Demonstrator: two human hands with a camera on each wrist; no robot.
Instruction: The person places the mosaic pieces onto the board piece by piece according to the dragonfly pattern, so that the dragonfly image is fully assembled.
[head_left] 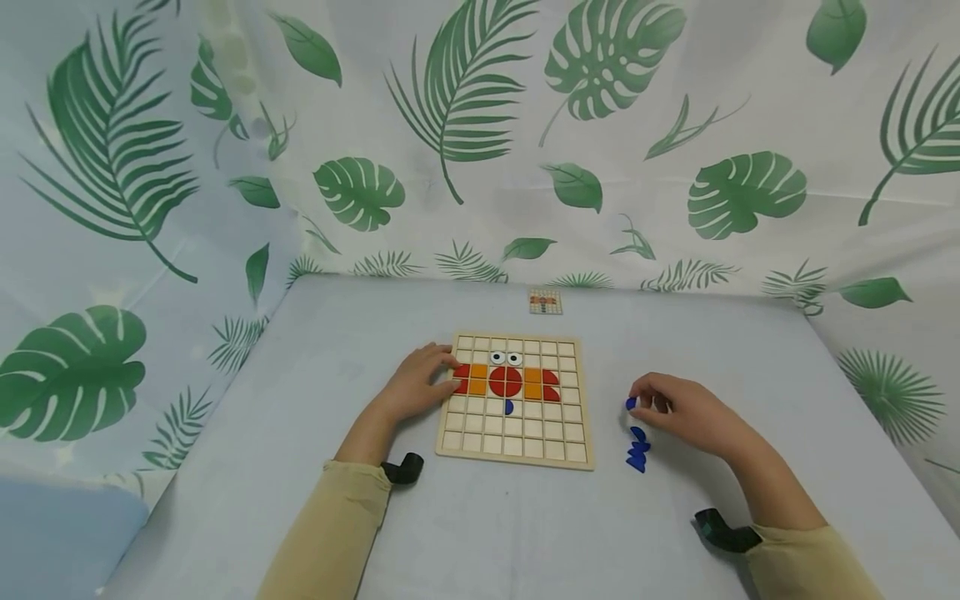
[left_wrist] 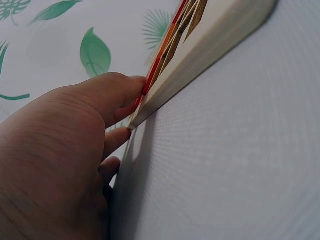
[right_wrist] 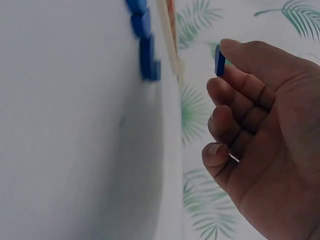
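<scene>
A square wooden grid board (head_left: 480,446) lies mid-table with red, orange, eye-patterned and blue tiles in its cells. My left hand (head_left: 415,383) rests on its left edge, thumb and fingertips touching the side by the red tiles (head_left: 462,379). In the left wrist view the left hand (left_wrist: 65,130) meets the board's rim (left_wrist: 185,75). To the right of the board, my right hand (head_left: 693,414) pinches a small blue piece (right_wrist: 219,61) between thumb and index finger, above the table. Just below it several blue pieces (head_left: 637,450) lie in a column.
Behind the board lies a small card (head_left: 545,302) with a coloured grid pattern. A leaf-printed curtain (head_left: 480,208) borders the pale table (head_left: 480,533) at the back and sides. Black wrist devices (head_left: 723,532) sit near both sleeves.
</scene>
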